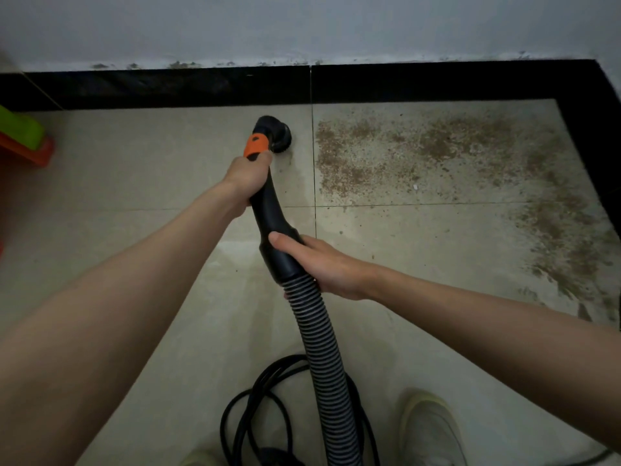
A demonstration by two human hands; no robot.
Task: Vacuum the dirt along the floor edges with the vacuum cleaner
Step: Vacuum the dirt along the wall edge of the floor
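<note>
At the far left edge sits a green and orange plastic object (23,137), smooth-surfaced, cut off by the frame. The floor (134,183) is glossy beige tile with thin grout lines, bordered along the wall by a black strip (168,89) that turns the corner at upper right. The left hand (247,178) is wrapped around the rigid black handle tube (267,205) just below its orange collar (257,147). Ahead of that hand, the round black brush nozzle (277,132) rests on the tile near the black strip, just left of a grout line. The right hand (314,260) grips the tube's lower cuff where the ribbed grey hose (317,334) begins; the hands are apart along the tube. A black cable (248,418) lies coiled beneath the hose. Right of the nozzle, granular brown dirt (420,149) covers the tile and runs along the right-hand border. A pale shoe (428,428) stands at lower right.
</note>
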